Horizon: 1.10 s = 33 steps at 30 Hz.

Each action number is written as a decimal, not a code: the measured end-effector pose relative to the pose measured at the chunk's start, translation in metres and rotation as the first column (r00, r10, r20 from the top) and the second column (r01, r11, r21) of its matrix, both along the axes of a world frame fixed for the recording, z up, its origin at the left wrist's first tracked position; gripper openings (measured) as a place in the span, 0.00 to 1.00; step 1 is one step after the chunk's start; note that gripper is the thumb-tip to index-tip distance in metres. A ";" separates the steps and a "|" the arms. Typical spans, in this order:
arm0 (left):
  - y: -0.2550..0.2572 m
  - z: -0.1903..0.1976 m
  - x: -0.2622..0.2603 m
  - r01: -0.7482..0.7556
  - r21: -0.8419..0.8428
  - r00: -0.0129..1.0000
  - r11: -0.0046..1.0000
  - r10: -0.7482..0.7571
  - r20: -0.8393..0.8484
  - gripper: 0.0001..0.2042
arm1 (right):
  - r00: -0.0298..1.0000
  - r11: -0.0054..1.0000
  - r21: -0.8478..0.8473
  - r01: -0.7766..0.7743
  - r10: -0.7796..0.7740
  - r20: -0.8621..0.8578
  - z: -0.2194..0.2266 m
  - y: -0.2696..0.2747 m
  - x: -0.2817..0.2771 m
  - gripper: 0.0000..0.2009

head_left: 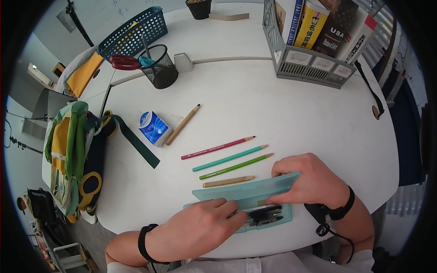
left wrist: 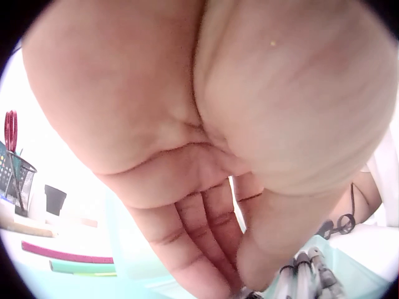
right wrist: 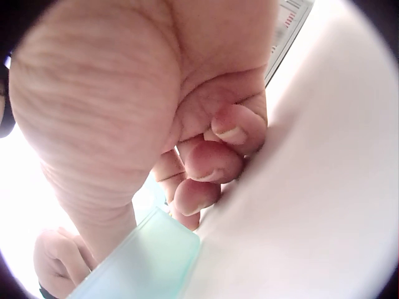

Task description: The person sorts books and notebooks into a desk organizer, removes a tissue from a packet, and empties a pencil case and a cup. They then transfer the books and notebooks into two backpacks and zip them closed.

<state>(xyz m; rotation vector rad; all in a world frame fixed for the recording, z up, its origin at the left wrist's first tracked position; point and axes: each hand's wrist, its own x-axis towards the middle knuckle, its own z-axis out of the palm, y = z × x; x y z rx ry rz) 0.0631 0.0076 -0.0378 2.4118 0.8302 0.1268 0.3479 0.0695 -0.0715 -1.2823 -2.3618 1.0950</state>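
Note:
A translucent teal pencil case (head_left: 246, 190) lies at the table's near edge with its lid raised. Inside it, dark and white pens (head_left: 264, 215) show on the right side. My right hand (head_left: 314, 179) grips the right end of the lid, thumb on the near face and curled fingers behind it. My left hand (head_left: 200, 230) reaches over the case's left part, fingers pointing down into it. In the left wrist view its thumb and fingertips come together beside the pens; I cannot tell whether they pinch something. Beyond the case lie a gold pencil (head_left: 228, 181) and a green pencil (head_left: 236, 166).
Farther off are a teal pencil (head_left: 230, 158), a crimson pencil (head_left: 218, 147), another gold pencil (head_left: 183, 124) and a blue-white packet (head_left: 154, 128). A green backpack (head_left: 68, 159) stands left. A mesh pen cup (head_left: 164, 75), blue basket (head_left: 132, 34) and grey book crate (head_left: 314, 68) stand behind.

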 end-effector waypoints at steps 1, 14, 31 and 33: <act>0.000 0.000 -0.001 0.006 -0.005 1.000 1.000 -0.006 -0.006 0.09 | 1.000 1.000 -0.020 -0.001 0.002 0.021 0.001 0.000 0.000 0.21; 0.043 0.027 -0.043 -0.655 0.138 0.755 0.743 0.649 0.093 0.09 | 1.000 0.999 -0.040 -0.018 0.017 -0.011 0.003 0.001 0.004 0.21; 0.068 -0.015 -0.049 -0.690 0.202 0.702 0.695 0.711 -0.048 0.12 | 0.999 0.997 0.064 -0.037 0.038 -0.017 -0.006 0.003 0.005 0.23; 0.064 -0.009 -0.049 -0.705 0.162 0.688 0.691 0.721 -0.086 0.13 | 0.999 0.999 0.040 -0.032 0.033 -0.016 -0.006 0.002 0.005 0.24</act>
